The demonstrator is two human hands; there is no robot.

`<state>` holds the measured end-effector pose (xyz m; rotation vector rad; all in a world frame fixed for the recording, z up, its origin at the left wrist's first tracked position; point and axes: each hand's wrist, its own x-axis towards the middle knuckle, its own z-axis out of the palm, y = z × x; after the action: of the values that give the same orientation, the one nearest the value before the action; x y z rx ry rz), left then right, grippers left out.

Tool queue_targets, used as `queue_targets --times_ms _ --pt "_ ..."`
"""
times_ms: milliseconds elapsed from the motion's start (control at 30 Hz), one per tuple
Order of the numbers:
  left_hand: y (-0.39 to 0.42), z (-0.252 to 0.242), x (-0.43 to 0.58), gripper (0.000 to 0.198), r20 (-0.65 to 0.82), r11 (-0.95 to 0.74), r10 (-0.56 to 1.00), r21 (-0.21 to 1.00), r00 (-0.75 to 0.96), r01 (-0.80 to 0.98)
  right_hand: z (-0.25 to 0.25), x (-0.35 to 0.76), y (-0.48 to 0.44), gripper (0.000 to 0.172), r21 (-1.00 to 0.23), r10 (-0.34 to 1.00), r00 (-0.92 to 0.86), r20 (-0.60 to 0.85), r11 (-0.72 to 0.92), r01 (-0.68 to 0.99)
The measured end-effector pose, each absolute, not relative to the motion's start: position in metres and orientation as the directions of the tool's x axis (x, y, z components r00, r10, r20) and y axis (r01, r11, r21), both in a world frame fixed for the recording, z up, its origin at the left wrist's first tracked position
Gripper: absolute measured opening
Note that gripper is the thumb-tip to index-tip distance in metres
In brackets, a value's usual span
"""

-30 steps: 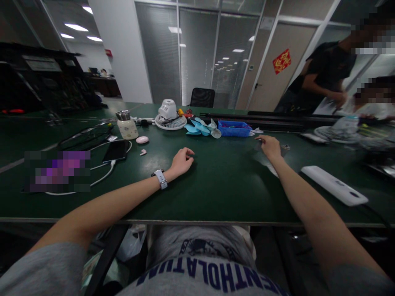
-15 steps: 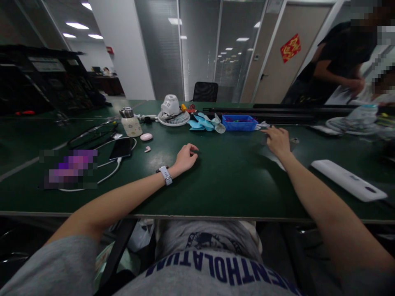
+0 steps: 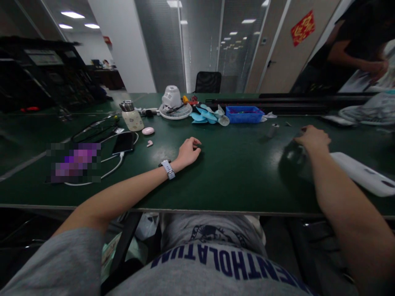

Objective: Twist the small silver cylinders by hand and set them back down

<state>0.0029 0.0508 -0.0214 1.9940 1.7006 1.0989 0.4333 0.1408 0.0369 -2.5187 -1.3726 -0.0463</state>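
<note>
My left hand (image 3: pixel 189 153) rests on the green table (image 3: pixel 228 181), empty, its fingers loosely bent and apart. A pale watch (image 3: pixel 168 169) is on that wrist. On the right, my right hand (image 3: pixel 313 139) hangs palm down over the table, its fingers bent downward around a blurred, see-through item (image 3: pixel 298 155). The fingertips are partly hidden. Left of this hand stands a small metallic cylinder (image 3: pixel 273 130). A white oblong device (image 3: pixel 364 174) lies beside the right forearm.
At left are a phone (image 3: pixel 124 143) with a white cable, a bottle (image 3: pixel 132 117), a pink case (image 3: pixel 148 130) and an earbud (image 3: pixel 149 143). Behind are a white fan (image 3: pixel 172 100), blue blades (image 3: pixel 206 115) and a blue basket (image 3: pixel 245 115). A person (image 3: pixel 354 53) stands back right.
My right hand has moved right and slightly lower, with the see-through item beneath it. The metallic cylinder now shows on its left side. The view has shifted slightly; my left hand stays in place.
</note>
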Motion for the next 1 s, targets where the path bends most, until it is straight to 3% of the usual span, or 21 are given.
queue_targets --times_ms 267,467,667,733,833,1000 --pt "0.052 -0.022 0.002 0.021 0.347 -0.24 0.938 0.659 -0.005 0.712 0.01 0.449 0.15 0.045 -0.252 0.817 0.436 0.378 -0.362 0.897" --pt "0.051 -0.02 0.002 0.021 0.341 -0.237 0.94 0.64 0.006 0.731 0.014 0.434 0.15 0.039 -0.232 0.857 0.341 0.385 -0.268 0.935" --pt "0.051 -0.019 0.001 0.02 0.324 -0.221 0.946 0.644 0.0 0.732 0.017 0.346 0.133 0.041 -0.219 0.897 0.016 0.442 0.091 0.971" --pt "0.052 -0.019 0.001 0.02 0.321 -0.22 0.947 0.645 0.002 0.732 0.013 0.31 0.12 0.042 -0.274 0.868 -0.146 0.475 0.304 0.913" --pt "0.052 -0.02 0.002 0.016 0.328 -0.232 0.945 0.666 0.001 0.709 0.003 0.261 0.095 0.047 -0.412 0.783 -0.361 0.507 0.588 0.696" --pt "0.046 -0.014 0.006 0.032 0.479 -0.439 0.872 0.673 0.101 0.595 -0.009 0.214 0.06 0.053 -0.586 0.655 -0.522 0.546 0.744 0.322"
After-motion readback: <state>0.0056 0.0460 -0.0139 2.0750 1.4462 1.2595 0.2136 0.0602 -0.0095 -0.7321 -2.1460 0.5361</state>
